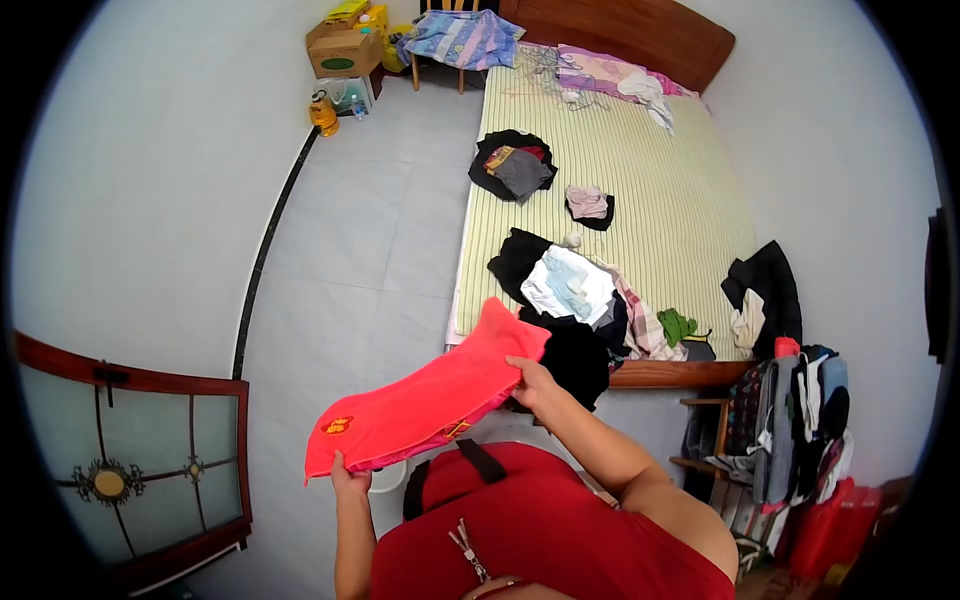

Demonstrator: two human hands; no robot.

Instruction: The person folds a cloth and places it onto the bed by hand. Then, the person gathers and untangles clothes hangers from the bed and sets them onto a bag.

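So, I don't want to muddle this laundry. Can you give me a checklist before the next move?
1. Left hand gripping the pink cloth: ok, at one lower corner.
2. Right hand gripping it: ok, at the opposite end.
3. Cloth opened to a single layer: not ok, a patterned layer shows along its lower edge.
4. Cloth off the black garment by the bed's near edge: cannot tell, they overlap in view.
5. Cloth dry: cannot tell.
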